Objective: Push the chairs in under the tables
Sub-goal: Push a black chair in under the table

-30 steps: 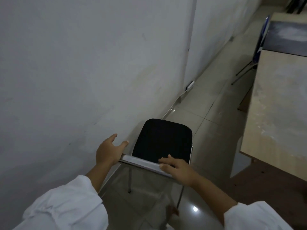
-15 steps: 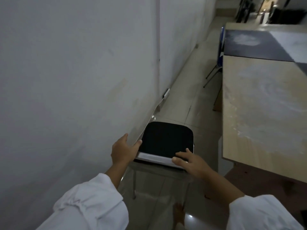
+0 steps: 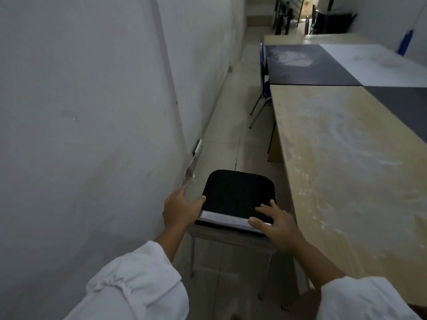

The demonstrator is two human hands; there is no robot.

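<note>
Narrow aisle btwn wall (image 3: 92, 112) & tables (image 3: 346, 169). Both hands, left (image 3: 180, 210) & right (image 3: 276, 226), grip black chair (image 3: 238, 192) backrest; not under yet. Blue chair (image 3: 264, 72) at 1 o'clock looks tucked.

A plain white plastered wall (image 3: 87, 112) fills the view from 7 to 11 o'clock, meeting a floor of pale glossy tiles (image 3: 233, 125) that runs as a narrow aisle toward 12 o'clock, with a small white fitting (image 3: 197, 147) low on the wall near the centre. At 1 o'clock, far off, dark metal railings (image 3: 285, 12) stand before a dim, warmly lit opening, while a second white wall (image 3: 388, 17) closes the room at 2 o'clock; the light is low and greyish throughout.
</note>
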